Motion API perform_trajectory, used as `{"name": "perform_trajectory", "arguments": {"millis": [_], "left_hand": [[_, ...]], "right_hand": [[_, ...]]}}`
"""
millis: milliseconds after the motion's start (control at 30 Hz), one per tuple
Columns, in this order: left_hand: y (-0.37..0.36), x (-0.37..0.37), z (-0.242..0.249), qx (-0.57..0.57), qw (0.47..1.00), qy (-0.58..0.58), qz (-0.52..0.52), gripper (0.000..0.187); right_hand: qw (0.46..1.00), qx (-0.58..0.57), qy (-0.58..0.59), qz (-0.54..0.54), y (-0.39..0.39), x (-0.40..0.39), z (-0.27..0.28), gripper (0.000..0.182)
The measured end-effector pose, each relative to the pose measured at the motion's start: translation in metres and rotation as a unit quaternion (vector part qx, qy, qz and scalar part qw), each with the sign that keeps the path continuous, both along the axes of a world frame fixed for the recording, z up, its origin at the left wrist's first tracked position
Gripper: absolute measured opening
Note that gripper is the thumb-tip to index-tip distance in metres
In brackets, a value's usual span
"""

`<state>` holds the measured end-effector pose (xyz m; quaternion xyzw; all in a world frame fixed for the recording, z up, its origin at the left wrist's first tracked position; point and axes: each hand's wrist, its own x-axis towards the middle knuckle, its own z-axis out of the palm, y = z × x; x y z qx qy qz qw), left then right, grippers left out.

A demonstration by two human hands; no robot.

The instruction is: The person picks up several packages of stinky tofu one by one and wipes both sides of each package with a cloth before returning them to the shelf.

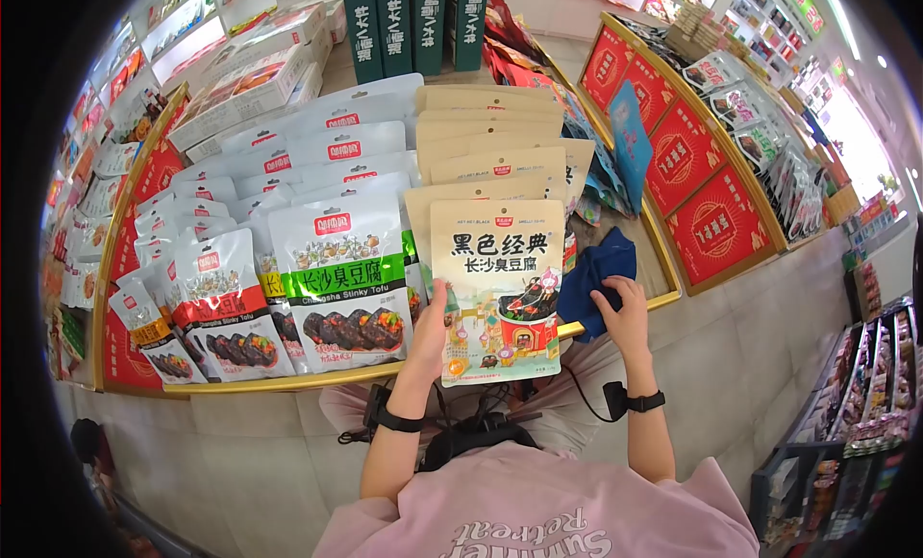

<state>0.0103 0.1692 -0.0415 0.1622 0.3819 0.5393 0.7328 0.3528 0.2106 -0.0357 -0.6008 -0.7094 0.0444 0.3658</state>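
Note:
My left hand (430,329) grips the left edge of a beige bag of stinky tofu (497,366), which stands upright at the front of a row of similar beige bags (490,162). Its thumb shows on the side of the bag, while the other fingers are hidden. To the right, my right hand (625,313) pinches a crumpled dark blue cloth (593,277) at the gold front edge of the display stand (663,298). Just left of the beige bag, a white and green bag of stinky tofu (338,226) stands in front of more white bags.
White and red bags (226,279) fill the left of the stand. Dark green boxes (428,29) stand behind, with white boxes (240,82) at back left. Another stand with red panels (707,217) is at right. A packed shelf rack (836,414) stands at lower right.

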Motion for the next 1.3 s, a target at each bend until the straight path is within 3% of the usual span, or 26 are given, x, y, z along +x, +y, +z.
{"name": "perform_trajectory", "arguments": {"millis": [167,300,333,367,433,500,567,633,667,700,767,833,1033,1100,1167,1233,1300], "left_hand": [[-0.002,0.002,0.011,0.015,1.000,-0.023,0.014,0.070],[0.000,0.003,0.006,-0.001,0.999,0.025,0.022,0.080],[0.000,0.003,0.008,-0.001,0.999,0.025,0.025,0.080],[-0.001,0.003,0.013,-0.003,0.999,0.031,0.024,0.081],[-0.002,0.003,0.011,-0.004,0.999,0.038,0.021,0.082],[0.002,0.002,-0.001,-0.006,0.999,0.029,0.017,0.081],[0.001,0.003,0.006,-0.002,0.999,0.031,0.012,0.081],[-0.002,0.003,0.015,0.001,0.999,0.037,0.004,0.081],[-0.003,0.002,0.019,0.005,1.000,0.027,-0.012,0.081],[-0.004,0.001,0.022,0.009,0.999,0.018,-0.029,0.081],[-0.006,0.002,0.023,0.007,0.994,0.109,0.004,0.076],[-0.004,-0.001,0.008,0.010,0.993,0.118,0.004,0.073],[-0.005,-0.007,0.008,0.042,0.997,0.008,0.058,0.074],[-0.007,-0.007,0.020,0.046,0.996,0.049,0.062,0.076],[-0.006,-0.008,0.007,0.036,0.998,0.013,0.042,0.076],[-0.005,-0.010,-0.010,0.018,0.993,0.108,0.033,0.065],[-0.006,-0.005,-0.019,0.036,0.993,0.102,0.048,0.053]], "right_hand": [[0.999,-0.037,-0.018,0.032,0.008,0.006,-0.004,0.015],[0.990,-0.092,0.104,-0.004,0.014,0.005,-0.004,0.011],[0.945,-0.092,0.315,0.001,0.015,0.007,-0.002,0.011],[0.855,-0.088,0.512,0.003,0.013,0.008,0.001,0.012],[0.788,-0.076,0.611,0.006,-0.008,-0.017,0.053,0.014],[0.780,-0.036,0.625,-0.001,-0.027,-0.045,0.085,0.014],[0.811,-0.003,0.583,0.045,-0.043,-0.064,0.083,0.014],[0.901,-0.016,0.428,0.071,-0.064,-0.093,0.075,0.010],[0.938,-0.039,0.320,0.125,-0.073,-0.116,0.085,0.011],[0.961,0.011,0.202,0.187,-0.071,-0.139,0.083,0.020],[0.967,0.028,0.006,0.254,-0.065,-0.174,0.045,0.046],[0.960,0.037,-0.169,0.222,-0.067,-0.194,0.023,0.052],[0.943,0.064,-0.174,0.277,-0.030,-0.208,0.040,0.052],[0.939,0.080,-0.175,0.285,-0.014,-0.211,0.049,0.052],[0.944,0.094,-0.171,0.267,0.008,-0.214,0.048,0.054],[0.944,0.112,-0.180,0.253,0.028,-0.210,0.047,0.058],[0.952,0.102,-0.168,0.236,0.036,-0.203,0.046,0.064]]}}
